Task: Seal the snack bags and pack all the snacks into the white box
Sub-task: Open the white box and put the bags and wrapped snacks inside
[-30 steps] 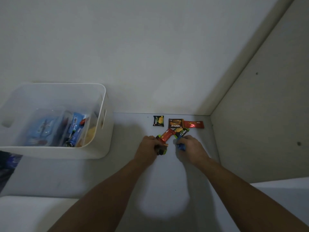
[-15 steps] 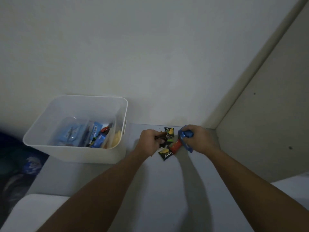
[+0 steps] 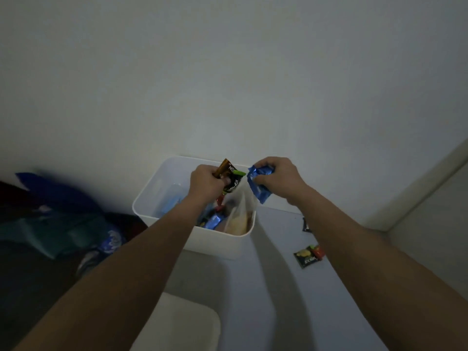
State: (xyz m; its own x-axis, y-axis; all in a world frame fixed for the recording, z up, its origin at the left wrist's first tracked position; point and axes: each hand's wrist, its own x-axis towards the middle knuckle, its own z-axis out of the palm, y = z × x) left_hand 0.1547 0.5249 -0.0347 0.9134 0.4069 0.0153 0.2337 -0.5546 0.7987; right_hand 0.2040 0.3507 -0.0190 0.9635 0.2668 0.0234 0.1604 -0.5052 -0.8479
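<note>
The white box [image 3: 162, 181] stands against the wall with blue packets and a clear bag with yellowish contents [image 3: 239, 219] inside. Over its opening my left hand [image 3: 206, 183] is closed on a bunch of small snack packets [image 3: 231, 177], black, brown and green. My right hand [image 3: 277, 177] hovers above the box's right rim, gripping blue snack packets [image 3: 258, 183]. On the table to the right lie a black packet with a red one beside it [image 3: 307, 257], and another dark packet [image 3: 306, 225] partly hidden by my right forearm.
A dark heap of blue and teal bags [image 3: 58, 224] lies left of the box, off the table. A white rounded object [image 3: 177, 325] sits at the near table edge. A side wall [image 3: 430, 211] closes the right.
Both hands lifted packets off the table and carried them left over the white box. The view swung left, so the box now sits in the middle.
</note>
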